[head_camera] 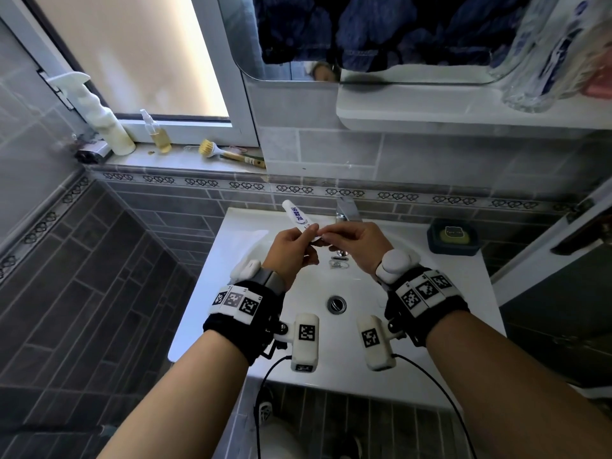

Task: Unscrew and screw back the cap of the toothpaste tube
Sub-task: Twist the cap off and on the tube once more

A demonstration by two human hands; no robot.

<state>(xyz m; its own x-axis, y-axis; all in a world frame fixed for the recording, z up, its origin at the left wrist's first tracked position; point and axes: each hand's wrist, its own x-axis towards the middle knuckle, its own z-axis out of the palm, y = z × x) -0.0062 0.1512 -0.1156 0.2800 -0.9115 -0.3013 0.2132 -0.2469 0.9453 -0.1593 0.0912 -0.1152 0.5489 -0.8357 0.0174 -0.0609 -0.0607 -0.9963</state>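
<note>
A white toothpaste tube with blue lettering is held above the white sink, its flat end pointing up and away. My left hand grips the tube's lower part. My right hand pinches the cap end of the tube with fingertips and thumb. The cap itself is hidden between the fingers, so I cannot tell whether it sits on the tube.
A chrome faucet rises just behind my hands, with the drain below them. A soap dish sits at the sink's back right. The window ledge at left holds a spray bottle, a white bottle and a brush.
</note>
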